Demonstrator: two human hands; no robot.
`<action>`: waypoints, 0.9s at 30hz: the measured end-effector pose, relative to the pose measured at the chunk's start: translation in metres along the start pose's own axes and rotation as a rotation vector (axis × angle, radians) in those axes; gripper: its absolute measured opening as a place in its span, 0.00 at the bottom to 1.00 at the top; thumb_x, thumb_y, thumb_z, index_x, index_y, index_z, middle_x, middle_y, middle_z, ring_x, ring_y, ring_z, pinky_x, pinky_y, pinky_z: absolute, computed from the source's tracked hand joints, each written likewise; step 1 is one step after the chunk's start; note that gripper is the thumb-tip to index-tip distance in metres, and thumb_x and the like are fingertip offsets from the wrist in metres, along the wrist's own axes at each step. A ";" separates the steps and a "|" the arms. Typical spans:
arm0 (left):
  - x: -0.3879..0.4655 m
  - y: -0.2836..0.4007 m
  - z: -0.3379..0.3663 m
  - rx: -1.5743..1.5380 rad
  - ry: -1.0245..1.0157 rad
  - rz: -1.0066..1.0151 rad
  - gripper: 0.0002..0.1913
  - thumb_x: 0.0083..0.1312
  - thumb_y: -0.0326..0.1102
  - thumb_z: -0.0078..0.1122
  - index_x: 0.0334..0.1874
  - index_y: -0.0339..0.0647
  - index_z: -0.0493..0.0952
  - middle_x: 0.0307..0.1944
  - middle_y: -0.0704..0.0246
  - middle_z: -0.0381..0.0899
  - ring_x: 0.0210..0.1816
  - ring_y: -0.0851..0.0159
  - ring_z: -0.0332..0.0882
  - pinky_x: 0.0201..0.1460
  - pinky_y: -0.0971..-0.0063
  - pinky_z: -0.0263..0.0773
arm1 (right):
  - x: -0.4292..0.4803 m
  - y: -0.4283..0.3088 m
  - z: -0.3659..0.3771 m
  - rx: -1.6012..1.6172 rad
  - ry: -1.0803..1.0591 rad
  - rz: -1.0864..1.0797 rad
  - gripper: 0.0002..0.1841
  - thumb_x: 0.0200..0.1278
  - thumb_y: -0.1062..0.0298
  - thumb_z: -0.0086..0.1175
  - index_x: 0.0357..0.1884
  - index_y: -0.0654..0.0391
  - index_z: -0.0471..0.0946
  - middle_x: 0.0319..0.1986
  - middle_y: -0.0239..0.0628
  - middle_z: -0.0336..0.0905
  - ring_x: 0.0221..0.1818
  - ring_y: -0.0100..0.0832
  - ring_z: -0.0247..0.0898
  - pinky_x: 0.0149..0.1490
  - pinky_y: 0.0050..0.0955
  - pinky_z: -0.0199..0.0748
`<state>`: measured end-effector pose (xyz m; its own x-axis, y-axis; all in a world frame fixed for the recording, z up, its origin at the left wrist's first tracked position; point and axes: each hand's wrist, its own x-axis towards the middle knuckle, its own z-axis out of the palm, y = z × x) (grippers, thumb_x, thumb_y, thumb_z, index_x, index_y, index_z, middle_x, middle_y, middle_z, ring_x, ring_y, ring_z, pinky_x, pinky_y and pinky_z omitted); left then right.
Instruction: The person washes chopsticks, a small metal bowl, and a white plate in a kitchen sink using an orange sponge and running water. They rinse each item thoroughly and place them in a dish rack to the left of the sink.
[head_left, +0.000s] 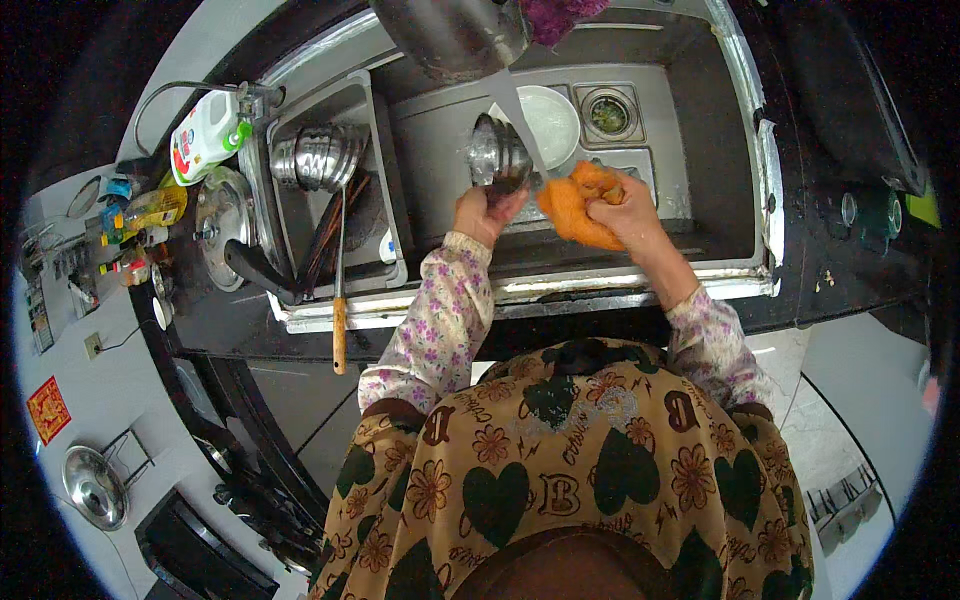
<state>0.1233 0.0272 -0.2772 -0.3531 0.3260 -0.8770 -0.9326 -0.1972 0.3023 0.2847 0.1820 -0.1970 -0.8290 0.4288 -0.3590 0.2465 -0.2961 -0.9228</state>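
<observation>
Over the large sink basin, my left hand (491, 212) grips a shiny metal bowl (495, 152) that is tilted on its side. My right hand (626, 214) is closed around a bunched orange cloth (577, 214), just right of the bowl. A stream of water (523, 120) falls between bowl and cloth from the faucet (457, 34) at the top. Beneath, a white dish (547, 124) sits on the basin floor beside the drain strainer (609, 114).
The smaller left basin holds stacked metal bowls (319, 157), chopsticks (337, 217) and a long ladle with a wooden handle (340, 337). A white detergent bottle (204, 137) and a pot lid (226, 229) stand left of it. A purple cloth (559, 16) hangs near the faucet.
</observation>
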 end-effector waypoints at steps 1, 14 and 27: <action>0.018 -0.007 -0.015 -0.069 -0.209 -0.142 0.15 0.69 0.30 0.37 0.54 0.33 0.69 0.44 0.56 0.78 0.38 0.55 0.80 0.39 0.65 0.79 | -0.004 -0.007 0.008 -0.112 0.082 -0.142 0.18 0.51 0.77 0.51 0.47 0.67 0.74 0.39 0.36 0.78 0.39 0.29 0.77 0.46 0.25 0.75; -0.053 0.016 0.029 0.605 -0.250 -0.128 0.06 0.69 0.32 0.39 0.40 0.41 0.67 0.24 0.71 0.68 0.14 0.78 0.55 0.11 0.86 0.47 | 0.038 -0.031 0.040 -0.601 0.310 -0.809 0.24 0.48 0.66 0.58 0.52 0.57 0.73 0.48 0.47 0.71 0.48 0.47 0.71 0.52 0.37 0.72; -0.046 -0.004 0.006 -0.102 -0.661 -0.603 0.10 0.72 0.35 0.37 0.37 0.36 0.67 0.16 0.74 0.60 0.13 0.76 0.55 0.10 0.84 0.54 | 0.023 0.042 0.024 0.718 -0.010 0.432 0.17 0.62 0.58 0.45 0.48 0.58 0.70 0.40 0.37 0.74 0.41 0.32 0.73 0.41 0.35 0.76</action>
<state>0.1424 0.0182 -0.2361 0.1941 0.8596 -0.4728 -0.9734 0.1088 -0.2017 0.2637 0.1591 -0.2412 -0.7404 0.1464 -0.6560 0.1666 -0.9056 -0.3901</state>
